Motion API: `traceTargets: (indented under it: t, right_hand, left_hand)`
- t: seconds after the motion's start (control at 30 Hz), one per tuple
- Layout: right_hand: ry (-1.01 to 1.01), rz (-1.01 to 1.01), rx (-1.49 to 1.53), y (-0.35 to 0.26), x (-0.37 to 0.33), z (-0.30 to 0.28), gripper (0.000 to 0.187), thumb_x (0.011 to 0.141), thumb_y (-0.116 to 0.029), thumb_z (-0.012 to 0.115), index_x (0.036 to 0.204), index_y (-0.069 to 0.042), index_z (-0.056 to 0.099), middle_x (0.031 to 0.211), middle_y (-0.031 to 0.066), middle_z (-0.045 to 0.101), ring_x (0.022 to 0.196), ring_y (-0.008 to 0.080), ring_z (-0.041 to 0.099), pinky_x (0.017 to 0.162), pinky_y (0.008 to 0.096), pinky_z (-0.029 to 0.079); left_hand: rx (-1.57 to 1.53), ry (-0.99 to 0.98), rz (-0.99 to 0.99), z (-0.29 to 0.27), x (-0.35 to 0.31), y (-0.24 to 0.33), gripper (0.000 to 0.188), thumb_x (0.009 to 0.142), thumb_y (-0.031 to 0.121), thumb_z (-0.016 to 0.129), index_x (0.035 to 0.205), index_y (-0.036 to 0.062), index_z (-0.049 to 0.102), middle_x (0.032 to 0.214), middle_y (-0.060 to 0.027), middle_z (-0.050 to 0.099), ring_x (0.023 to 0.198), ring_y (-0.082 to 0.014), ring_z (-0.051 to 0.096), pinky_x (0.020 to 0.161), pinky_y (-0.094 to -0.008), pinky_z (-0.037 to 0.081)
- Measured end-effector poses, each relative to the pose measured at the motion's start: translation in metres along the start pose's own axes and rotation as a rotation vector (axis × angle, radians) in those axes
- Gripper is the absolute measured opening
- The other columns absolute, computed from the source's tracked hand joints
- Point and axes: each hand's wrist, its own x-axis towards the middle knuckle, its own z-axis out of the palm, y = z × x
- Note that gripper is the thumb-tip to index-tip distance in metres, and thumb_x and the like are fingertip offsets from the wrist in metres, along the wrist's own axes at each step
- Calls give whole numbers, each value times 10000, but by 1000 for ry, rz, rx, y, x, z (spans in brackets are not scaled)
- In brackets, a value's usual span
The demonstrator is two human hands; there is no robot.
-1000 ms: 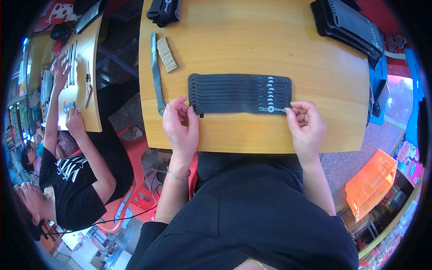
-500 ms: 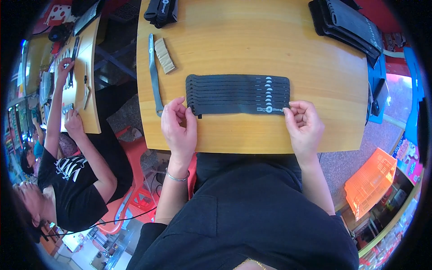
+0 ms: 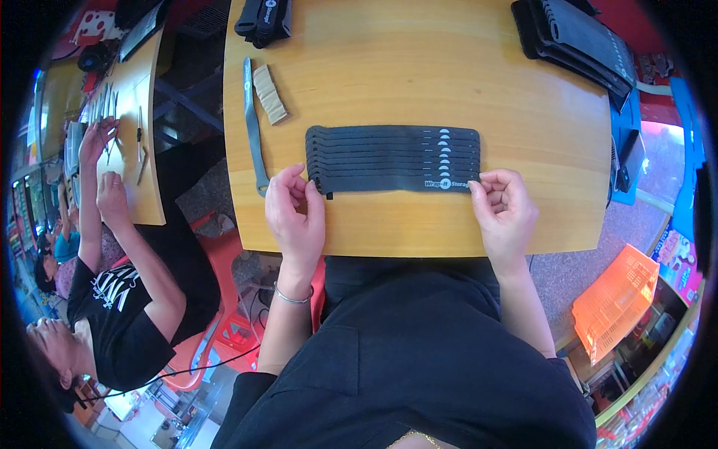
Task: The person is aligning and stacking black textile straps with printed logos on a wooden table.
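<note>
A row of overlapping black fabric straps lies fanned on the wooden table, each a little nearer me than the one behind it. White half-round marks line up near their right ends, and the nearest strap shows a white print. My left hand pinches the near left corner of the straps between thumb and fingertips. At the opposite end, my right hand has its thumb and forefinger closed on the near right corner. A small dark tab sticks out beside the left thumb.
Left on the table lie a single grey strap and a folded tan strip. A black strap bundle sits at the far left edge, stacked straps at the far right. An orange basket stands right. A co-worker sits left.
My hands stay at the two ends of the straps, almost unmoved. At the left table, the co-worker's hands have shifted, and the black strap seen there earlier no longer shows.
</note>
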Motion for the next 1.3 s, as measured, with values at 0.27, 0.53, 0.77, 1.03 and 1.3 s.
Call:
traceTargets:
  t: [0.27, 0.53, 0.77, 1.03, 1.3]
  right_hand:
    - [-7, 27, 1, -2, -1, 0, 154, 797, -14, 709, 900, -27, 596, 726, 22, 627, 568, 33, 557, 506, 185, 451]
    - [-1, 11, 20, 4, -2, 0, 148, 801, -12, 706, 879, -29, 582, 719, 15, 622, 572, 35, 561, 507, 188, 451]
    - [-3, 5, 24, -1, -2, -1, 144, 799, -15, 707, 859, -31, 577, 707, 5, 616, 568, 37, 560, 502, 189, 448]
    - [-9, 0, -4, 1, -3, -2, 132, 799, -23, 708, 847, -32, 585, 698, -1, 611, 563, 34, 553, 504, 191, 449]
    - [5, 24, 6, -2, -2, -1, 125, 803, -22, 706, 844, -32, 589, 693, -5, 607, 567, 32, 552, 506, 189, 452]
  left_hand:
    - [50, 8, 34, -1, -1, -1, 244, 858, -64, 554, 1092, -4, 527, 799, -8, 488, 661, -53, 442, 578, -186, 373]
    - [24, 18, 24, 0, -1, 0, 247, 852, -72, 553, 1090, -5, 532, 797, -10, 491, 656, -59, 442, 573, -190, 377]
    - [23, 8, 11, -2, -1, 3, 244, 852, -70, 554, 1087, -8, 533, 795, -12, 486, 661, -61, 442, 577, -193, 377]
    - [27, 12, 9, -1, -3, 3, 240, 851, -68, 557, 1083, -7, 536, 802, -14, 487, 666, -64, 444, 592, -196, 380]
    - [92, 10, 59, 0, 1, 4, 183, 844, -69, 557, 1014, -1, 563, 785, -15, 470, 656, -72, 443, 584, -200, 379]
